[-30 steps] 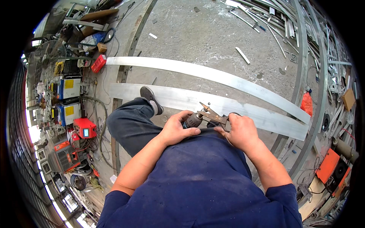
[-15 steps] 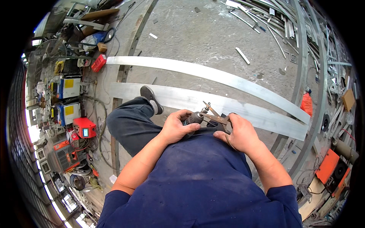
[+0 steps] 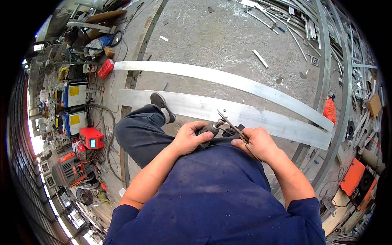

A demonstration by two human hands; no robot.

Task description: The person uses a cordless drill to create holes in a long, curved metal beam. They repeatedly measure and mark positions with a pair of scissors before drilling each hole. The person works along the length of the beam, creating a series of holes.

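My left hand (image 3: 192, 136) is wrapped round a dark power drill (image 3: 209, 129), its chuck (image 3: 219, 123) pointing up and to the right. In my right hand (image 3: 257, 143) is a rusty, long-jawed tool that looks like pliers (image 3: 232, 127). The jaws meet the front end of the chuck and look nearly together there; what sits between them is too small to make out. Just beyond both hands lies a wide silvery metal strip (image 3: 188, 103) with a small dark spot on it. My shoe (image 3: 162, 106) rests on this strip.
A second metal strip (image 3: 196, 73) lies farther off. Both strips cross steel beams (image 3: 149, 34). Metal offcuts (image 3: 300, 20) are heaped at the far right, near an orange bag (image 3: 329, 111). Red and grey machines (image 3: 90, 138) with cables stand at the left; an orange-cased machine (image 3: 354, 179) is at the right.
The pliers' jaws, spread apart before, have come together at the chuck. My right hand has turned and shifted slightly; the drill tilts a little more to the right.
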